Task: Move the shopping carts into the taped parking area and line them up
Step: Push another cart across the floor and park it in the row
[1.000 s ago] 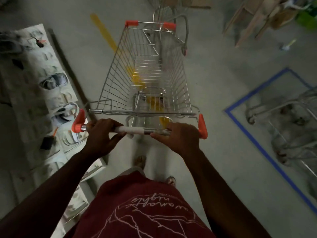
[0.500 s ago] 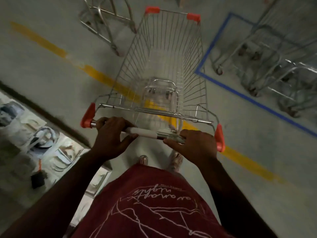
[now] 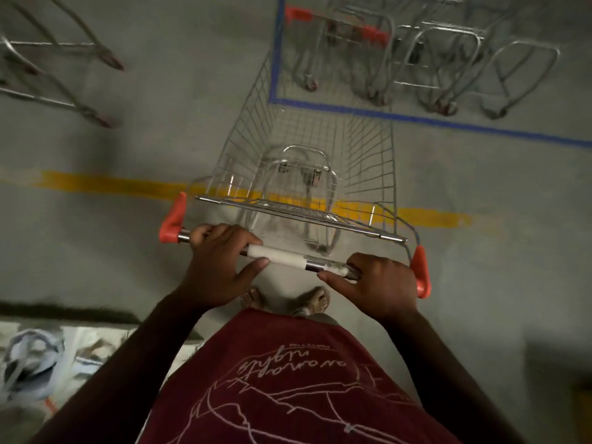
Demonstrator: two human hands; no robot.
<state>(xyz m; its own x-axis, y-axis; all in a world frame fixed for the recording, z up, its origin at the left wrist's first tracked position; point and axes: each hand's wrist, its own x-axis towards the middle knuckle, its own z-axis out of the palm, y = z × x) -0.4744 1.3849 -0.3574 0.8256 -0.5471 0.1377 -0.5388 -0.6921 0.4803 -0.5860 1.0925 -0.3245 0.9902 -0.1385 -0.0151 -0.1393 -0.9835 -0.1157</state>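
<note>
Both hands hold the handle bar of the shopping cart: the left hand is wrapped over the bar near its left orange end cap, and the right hand grips it near the right orange end cap, thumb stretched along the bar. The cart runs straight away from the person, its long axis pointing up and slightly right in the head view, so the basket's far end is the part furthest from the hands. That front end has reached the near left corner of the blue tape outline; the basket appears to overlap the corner, while the handle end sits on the near side of the yellow floor line, well outside the taped area. Neither hand is clearly nearer the tape, though the right end of the handle sits lower in the frame. Inside the outline stand at least 3 parked carts, blurred, their wheels just beyond the near tape edge, right of the held cart's nose. They look like the main obstruction: pushing straight on probably needs the nose kept left of them and square with them. Another cart frame lies off to the upper left on the bare floor, well apart. A printed sheet covers the floor at lower left.
</note>
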